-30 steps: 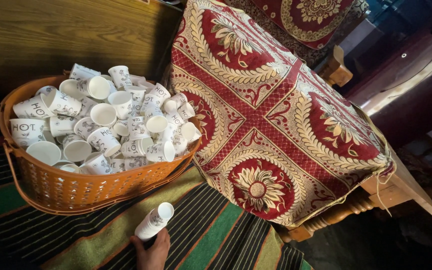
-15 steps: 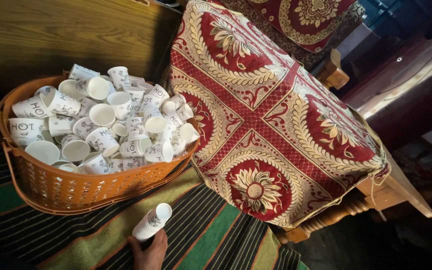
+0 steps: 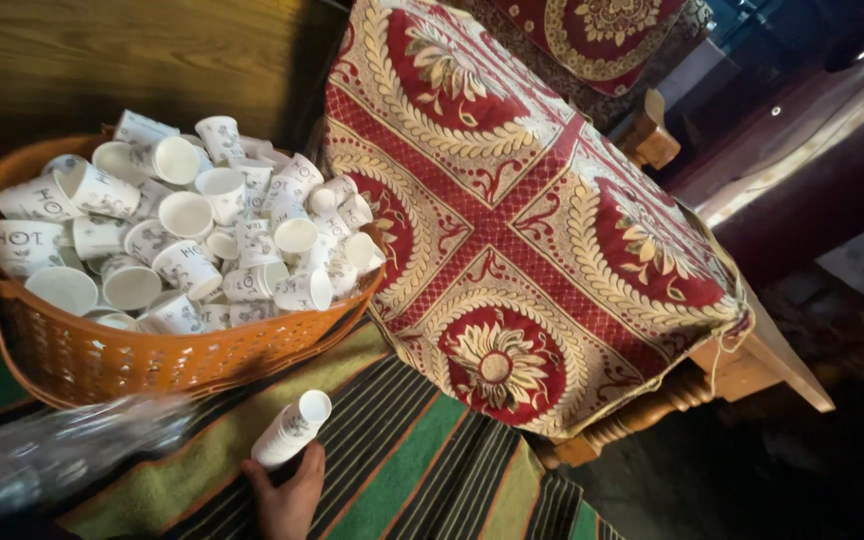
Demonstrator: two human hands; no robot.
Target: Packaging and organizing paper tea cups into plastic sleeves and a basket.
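Paper cup stack [image 3: 292, 430]: white, several cups nested, held tilted w/ open mouth pointing up and to the right, near bottom centre of view, above a striped cloth [image 3: 422, 470]. Hand [image 3: 287, 495]: one only in view, at bottom edge; fingers wrapped round lower end of stack, thumb on left side. Cannot tell whether it is the left or right hand; the other hand is out of frame. Stack sits just right of and nearer than an orange basket [image 3: 102, 360], not touching it. Basket: woven plastic, round, w/ a thin handle on its left side, filled above rim w/ loose white paper cups [image 3: 187, 215] lying at all angles, some w/ dark print, some mouth-up. Blurred clear plastic wrap [image 3: 52, 455]: near left, in front of basket, detail not readable. Striped cloth: green, black, red and tan bands, under basket and hand. Right of basket: wooden table [image 3: 772, 355] covered w/ a red cloth [image 3: 532, 230] w/ cream leaf and flower pattern; cloth hangs over near edge, turned leg visible beneath. Far left: wood panel wall [image 3: 102, 60] behind basket. Far right: dark floor, dim.
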